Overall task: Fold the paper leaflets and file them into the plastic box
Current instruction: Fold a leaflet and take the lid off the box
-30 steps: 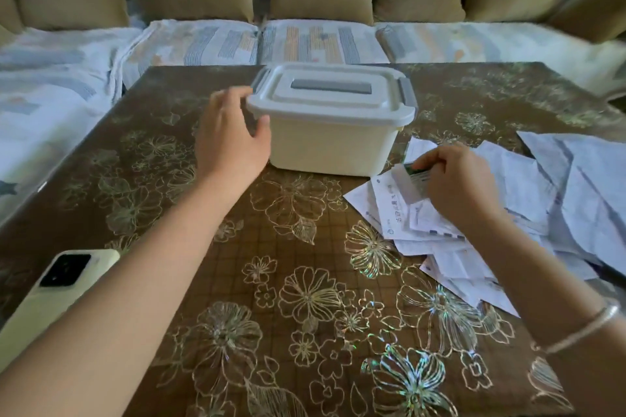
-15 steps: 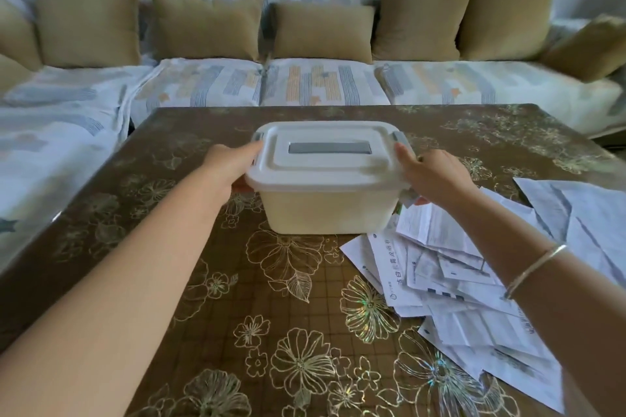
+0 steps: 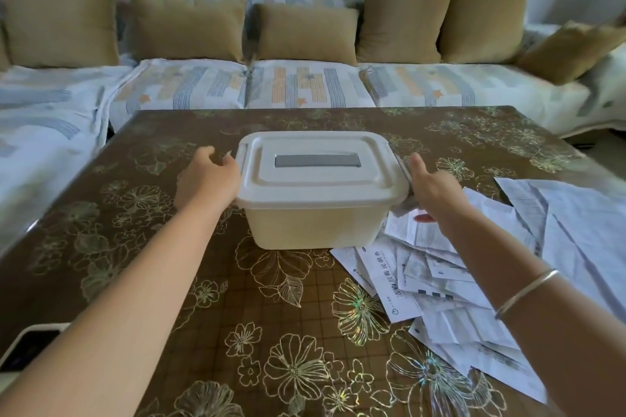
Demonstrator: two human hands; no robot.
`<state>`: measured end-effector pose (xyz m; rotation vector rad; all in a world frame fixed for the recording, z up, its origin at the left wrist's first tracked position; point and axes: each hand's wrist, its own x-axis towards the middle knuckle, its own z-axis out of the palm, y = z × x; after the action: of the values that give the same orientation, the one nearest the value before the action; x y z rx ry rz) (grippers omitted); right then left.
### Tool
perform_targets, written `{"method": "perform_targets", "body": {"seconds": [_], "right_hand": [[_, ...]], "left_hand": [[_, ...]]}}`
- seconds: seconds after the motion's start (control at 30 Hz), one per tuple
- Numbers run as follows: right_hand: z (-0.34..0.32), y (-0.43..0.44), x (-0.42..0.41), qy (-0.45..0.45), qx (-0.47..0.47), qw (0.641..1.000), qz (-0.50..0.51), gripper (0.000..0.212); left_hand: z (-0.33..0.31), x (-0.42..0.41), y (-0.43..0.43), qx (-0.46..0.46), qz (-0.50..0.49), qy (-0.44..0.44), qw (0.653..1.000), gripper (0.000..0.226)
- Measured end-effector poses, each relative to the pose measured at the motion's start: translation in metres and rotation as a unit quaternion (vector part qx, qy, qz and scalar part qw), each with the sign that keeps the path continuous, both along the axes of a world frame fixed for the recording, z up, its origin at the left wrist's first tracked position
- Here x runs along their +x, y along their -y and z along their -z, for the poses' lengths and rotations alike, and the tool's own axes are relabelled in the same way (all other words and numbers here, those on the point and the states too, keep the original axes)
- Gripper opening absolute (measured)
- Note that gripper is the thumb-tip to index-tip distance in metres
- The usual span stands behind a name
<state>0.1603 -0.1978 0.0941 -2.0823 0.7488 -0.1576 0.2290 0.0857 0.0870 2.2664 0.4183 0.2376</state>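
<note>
The plastic box (image 3: pixel 315 226) sits at the centre of the frame on the floral bench (image 3: pixel 162 281), its lid (image 3: pixel 318 182) on. The left hand (image 3: pixel 206 179) presses against the box's left rim, its grip curled onto the lid's edge. The right hand (image 3: pixel 437 189) lies at the right rim, thumb straight, fingers tucked beneath, so that grip cannot be judged. Paper leaflets (image 3: pixel 426 284) lie heaped at lower right, touching the box; a phone (image 3: pixel 30 345) shows at lower left
</note>
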Motion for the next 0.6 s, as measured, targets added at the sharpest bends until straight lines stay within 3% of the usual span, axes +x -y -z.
{"method": "perform_targets", "body": {"seconds": [0.07, 0.1, 0.13, 0.2, 0.27, 0.37, 0.47, 0.6], "right_hand": [[0.001, 0.011, -0.001, 0.095, -0.151, 0.982, 0.055, 0.053], [-0.002, 0.015, -0.002, 0.176, -0.166, 0.967, 0.078, 0.041], [-0.006, 0.015, -0.005, 0.255, -0.125, 0.954, 0.095, 0.033], [-0.017, 0.010, -0.011, 0.366, 0.049, 0.925, 0.088, 0.031], [-0.025, -0.001, -0.016, 0.352, 0.166, 0.921, 0.034, 0.031], [-0.019, -0.014, -0.013, 0.245, 0.163, 0.955, -0.032, 0.025], [-0.016, -0.018, -0.012, 0.228, 0.145, 0.963, -0.024, 0.031], [-0.027, -0.027, -0.015, 0.280, 0.158, 0.947, -0.012, 0.034]], "left_hand": [[0.000, -0.001, 0.000, 0.096, -0.008, 0.071, 0.993, 0.036], [0.000, -0.002, 0.000, 0.137, -0.007, 0.106, 0.985, 0.031], [0.000, -0.002, 0.001, 0.162, -0.003, 0.123, 0.979, 0.029], [0.000, -0.002, 0.001, 0.169, 0.003, 0.107, 0.980, 0.038], [-0.001, 0.000, 0.000, 0.156, 0.008, 0.061, 0.986, 0.051], [-0.002, 0.003, 0.000, 0.120, 0.017, 0.039, 0.992, 0.053], [-0.010, -0.003, 0.002, 0.083, 0.018, 0.104, 0.991, 0.037], [-0.033, -0.014, 0.010, -0.001, 0.015, 0.172, 0.985, 0.026]]}}
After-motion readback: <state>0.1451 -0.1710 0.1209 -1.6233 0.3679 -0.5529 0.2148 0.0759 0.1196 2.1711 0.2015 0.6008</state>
